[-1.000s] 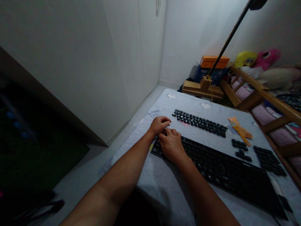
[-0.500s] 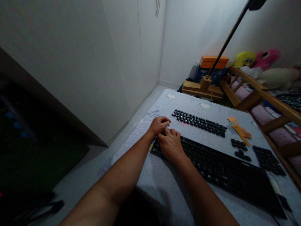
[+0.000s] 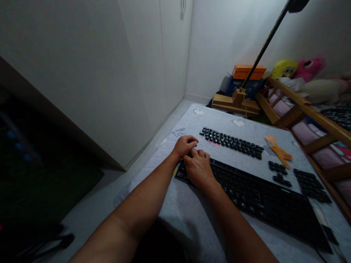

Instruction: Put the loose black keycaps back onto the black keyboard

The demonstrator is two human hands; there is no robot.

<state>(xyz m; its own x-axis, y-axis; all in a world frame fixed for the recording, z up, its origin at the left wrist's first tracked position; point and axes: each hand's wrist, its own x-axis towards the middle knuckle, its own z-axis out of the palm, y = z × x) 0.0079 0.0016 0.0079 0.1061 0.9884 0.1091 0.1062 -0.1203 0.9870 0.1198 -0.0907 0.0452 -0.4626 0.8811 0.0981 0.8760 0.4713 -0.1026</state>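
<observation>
A black keyboard (image 3: 252, 197) lies slantwise on the cloth-covered surface, many of its keys off in the upper part. Over its left end rests my right hand (image 3: 199, 166), fingers bent and close together, their tips near the keyboard's top edge. My left hand (image 3: 185, 145) is just beyond, at the far left corner, with its fingers curled inward and almost touching the right fingertips. Whatever lies between the fingertips is hidden or too small to name. Removed black keycaps (image 3: 233, 142) sit in slanting rows behind the keyboard.
More keycaps (image 3: 312, 185) lie in groups at the right, near an orange-handled brush (image 3: 278, 153) on an orange cloth. A wooden bed rail (image 3: 307, 106) borders the right side. A tall white cupboard (image 3: 131, 73) stands left. A wooden stand (image 3: 236, 102) holds a pole at the back.
</observation>
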